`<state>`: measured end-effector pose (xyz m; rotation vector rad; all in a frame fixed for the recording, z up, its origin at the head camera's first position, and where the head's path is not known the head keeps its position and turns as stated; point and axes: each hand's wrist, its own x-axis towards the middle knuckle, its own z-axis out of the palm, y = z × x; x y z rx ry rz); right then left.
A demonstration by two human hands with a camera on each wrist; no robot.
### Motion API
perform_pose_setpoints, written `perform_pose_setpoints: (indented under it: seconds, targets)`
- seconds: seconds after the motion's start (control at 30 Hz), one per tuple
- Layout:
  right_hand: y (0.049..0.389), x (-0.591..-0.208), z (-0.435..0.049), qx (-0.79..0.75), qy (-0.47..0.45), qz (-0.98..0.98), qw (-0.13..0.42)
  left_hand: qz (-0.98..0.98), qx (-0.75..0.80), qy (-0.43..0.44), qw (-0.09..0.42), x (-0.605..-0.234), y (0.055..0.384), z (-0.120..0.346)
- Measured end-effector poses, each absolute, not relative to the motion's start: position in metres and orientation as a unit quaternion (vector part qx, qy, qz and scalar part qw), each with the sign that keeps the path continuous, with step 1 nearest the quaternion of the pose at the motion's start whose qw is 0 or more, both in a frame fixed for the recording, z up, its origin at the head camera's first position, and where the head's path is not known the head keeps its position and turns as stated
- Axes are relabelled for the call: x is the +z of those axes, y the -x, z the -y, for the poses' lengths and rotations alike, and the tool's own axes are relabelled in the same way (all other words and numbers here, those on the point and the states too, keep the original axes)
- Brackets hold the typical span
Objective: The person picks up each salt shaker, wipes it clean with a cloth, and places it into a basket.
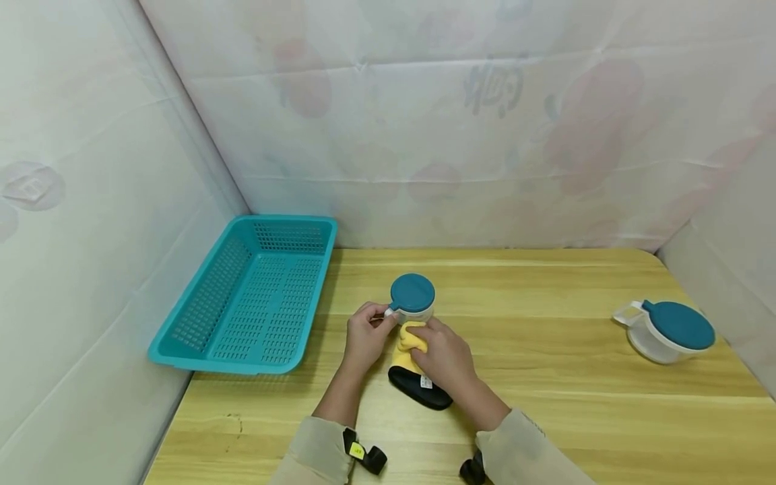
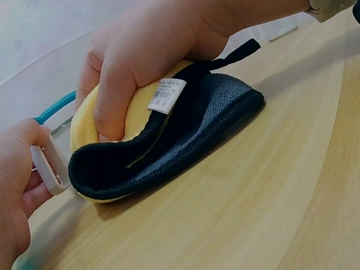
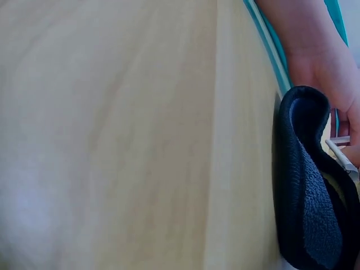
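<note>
Both forearms reach forward over the tabletop (image 1: 545, 303), angled inward so the hands nearly meet. Left hand (image 1: 366, 340): thumb and fingers pinch the white handle of a clear jar with a blue lid (image 1: 413, 293); jar upright, right of the teal basket (image 1: 242, 368). Right hand (image 1: 447, 356): back of hand upward, fingers curled into a yellow-and-black cloth (image 1: 403, 357), gripping it bunched just on the near side of the jar. Whether cloth touches jar, I cannot tell.

Left wrist view adds detail: the cloth's dark folded inner face, a black hanging loop (image 2: 239, 54) and a printed label (image 2: 167, 95) with a barcode; from the head this label is only a small white patch. Right wrist view gives mostly tabletop, with the cloth's black fold and the left hand at the right edge; the right hand's grip is hidden there. Second blue-lidded jar (image 1: 682, 326), at far right, shows only from the head.
</note>
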<state>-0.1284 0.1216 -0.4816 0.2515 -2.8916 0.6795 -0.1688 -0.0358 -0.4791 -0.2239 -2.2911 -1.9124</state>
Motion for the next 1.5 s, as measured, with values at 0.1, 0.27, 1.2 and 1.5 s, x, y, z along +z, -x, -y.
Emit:
perform_pose_setpoints:
  seconds: [0.1,0.27,1.2,1.5]
  targets:
    - [0.125,-0.483,-0.122,0.222,-0.083,0.968,0.087,0.762,-0.639,0.073,0.073,-0.478,0.166,0.036]
    - [0.12,-0.484,-0.121,0.223,-0.082,0.965,0.111,0.766,-0.637,0.06,0.066,-0.484,0.167,0.035]
    - [0.121,-0.458,-0.124,0.217,-0.12,0.948,0.201,0.755,-0.645,0.091,0.072,-0.513,0.186,0.042]
    - [0.122,-0.465,-0.124,0.213,-0.106,0.957,0.165,0.747,-0.655,0.087,0.069,-0.513,0.186,0.041]
